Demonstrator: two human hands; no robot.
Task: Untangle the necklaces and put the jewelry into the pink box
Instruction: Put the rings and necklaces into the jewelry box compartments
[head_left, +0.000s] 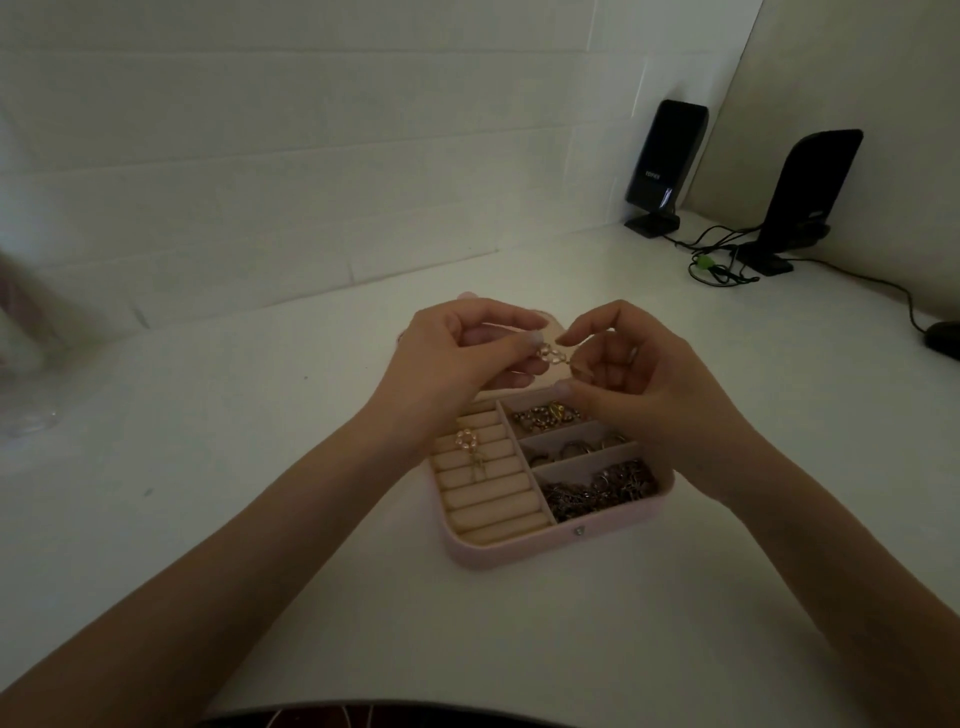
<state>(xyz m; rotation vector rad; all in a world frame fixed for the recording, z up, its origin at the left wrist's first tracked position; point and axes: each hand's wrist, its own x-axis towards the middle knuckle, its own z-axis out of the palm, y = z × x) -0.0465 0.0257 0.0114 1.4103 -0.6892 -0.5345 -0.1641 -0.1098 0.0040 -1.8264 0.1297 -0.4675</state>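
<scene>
From the head view, your left hand and right hand are raised just above the far edge of the box, which lies open on the table. Both hands have fingers curled, pinching a small beaded piece between them; it looks like an earring. Its twin already sits on the ring rolls, left side of the box. The right-side compartments hold chains and rings. You seem to be at the storing step: next, lower the piece beside its twin and release gently.
</scene>
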